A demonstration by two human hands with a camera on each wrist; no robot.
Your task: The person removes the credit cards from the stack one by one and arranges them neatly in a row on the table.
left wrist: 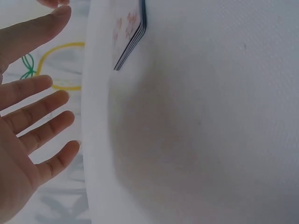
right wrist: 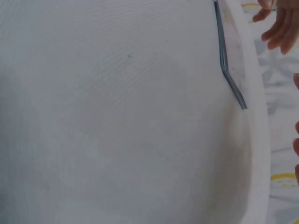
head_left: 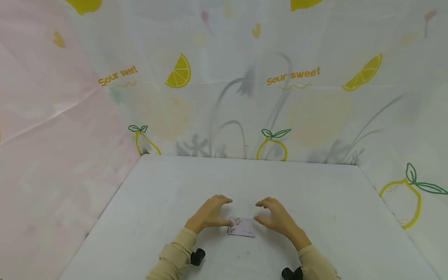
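Observation:
A small flat stack of pale cards with a pink floral print lies on the white table. Its layered dark edges show in the left wrist view, where the stack is cut off at the top. My left hand hovers by the stack's left side, fingers spread and bent a little, thumb tip over its corner in the head view. On the other side, my right hand is held with fingers and thumb apart, nothing between them. In the right wrist view only some of its fingertips show at the right edge.
The white table extends around both hands. Behind it hangs a pale curtain printed with lemons and lettering. A black wrist device sits below the left sleeve, another by the right sleeve.

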